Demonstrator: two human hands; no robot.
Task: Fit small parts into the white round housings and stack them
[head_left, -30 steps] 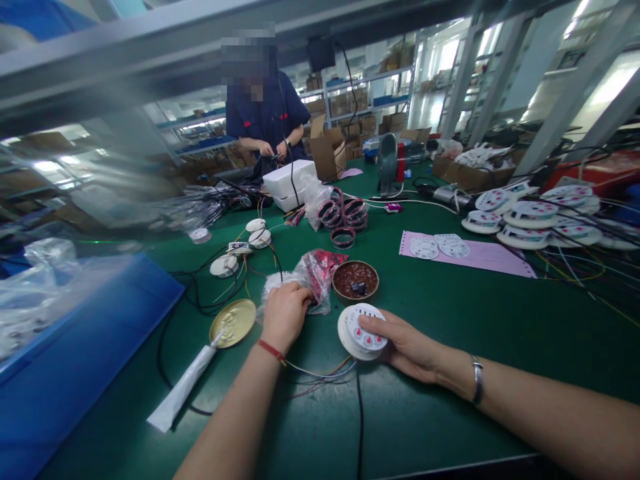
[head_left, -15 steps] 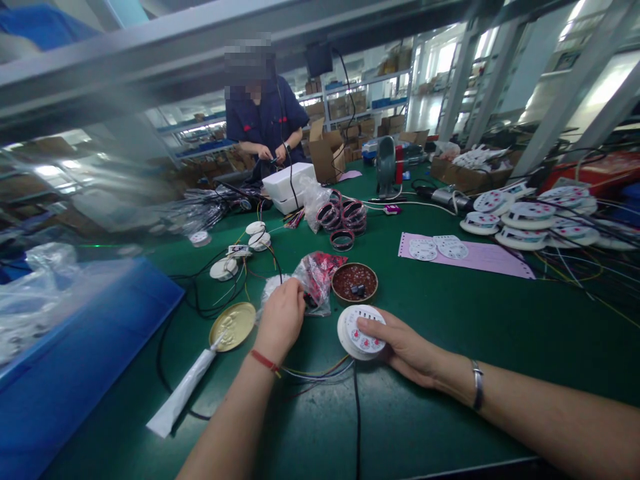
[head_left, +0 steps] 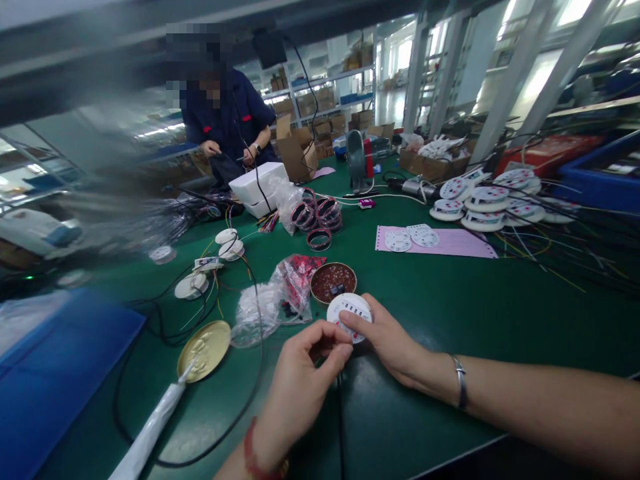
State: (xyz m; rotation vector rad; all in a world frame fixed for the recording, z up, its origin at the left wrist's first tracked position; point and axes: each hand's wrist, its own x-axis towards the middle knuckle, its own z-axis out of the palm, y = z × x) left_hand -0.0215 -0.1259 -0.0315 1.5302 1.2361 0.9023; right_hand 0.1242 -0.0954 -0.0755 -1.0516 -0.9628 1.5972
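Observation:
My right hand (head_left: 390, 337) grips a round white dial unit (head_left: 356, 308), its thumb lying across the printed face with red marks. At the unit's lower left edge, my left hand (head_left: 313, 363) has thumb and forefinger pinched together; whatever is between the fingertips is too small to name. Just behind the unit stands a round tin (head_left: 334, 281) of brown granules with small black parts in it. Clear plastic bags, one with red pieces (head_left: 295, 277) and one whitish (head_left: 257, 308), lie left of the tin.
A gold lid (head_left: 204, 351) with a white tube (head_left: 153, 427) and a blue bin (head_left: 65, 373) are at left. Black-rimmed rings (head_left: 319, 239) stand behind. Pink paper (head_left: 463, 243) and stacked white discs (head_left: 485, 199) lie right. A person (head_left: 227, 110) stands across the table.
My left hand has moved from beside the plastic bags to the dial unit's edge. The person's hands across the table have moved apart. The camera view has shifted to the right.

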